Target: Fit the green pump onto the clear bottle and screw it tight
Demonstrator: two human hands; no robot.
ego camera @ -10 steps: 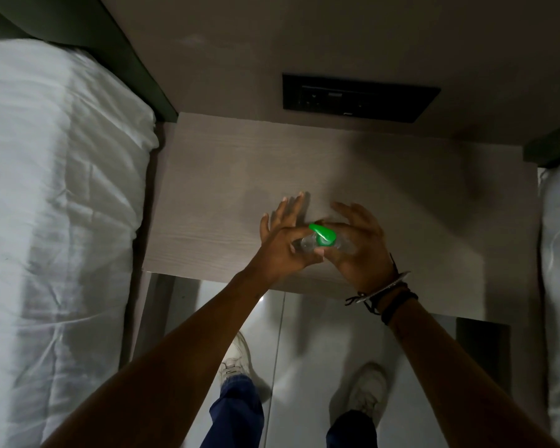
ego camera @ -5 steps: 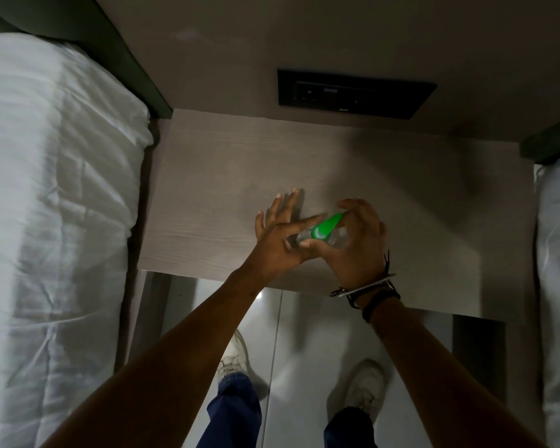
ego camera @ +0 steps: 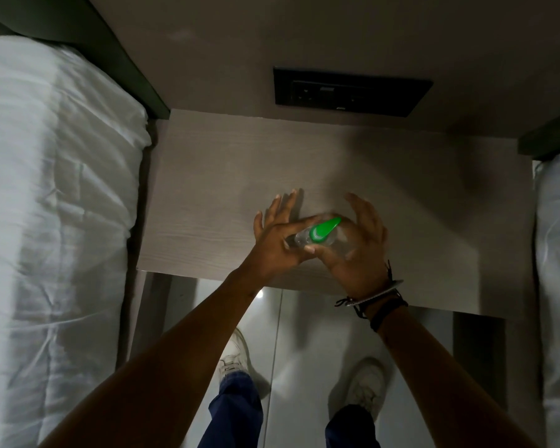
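Note:
The green pump (ego camera: 324, 230) sits on top of the clear bottle (ego camera: 332, 245), seen from above over the wooden bedside table (ego camera: 207, 195). My left hand (ego camera: 277, 239) pinches the pump's collar with thumb and forefinger, its other fingers spread out. My right hand (ego camera: 357, 245) cups the bottle from the right and below; its fingers stand loose around the bottle and the thumb lies under the pump. Most of the bottle's body is hidden by my hands.
White bedding (ego camera: 52, 221) lies on the left and another bed (ego camera: 558, 253) on the right. A black socket panel (ego camera: 349, 93) is set in the wall behind the table. My shoes (ego camera: 233, 360) stand on the glossy floor below.
The pump's nozzle has swung round to point up and right. My right hand's fingers have opened out from a tight hold round the bottle.

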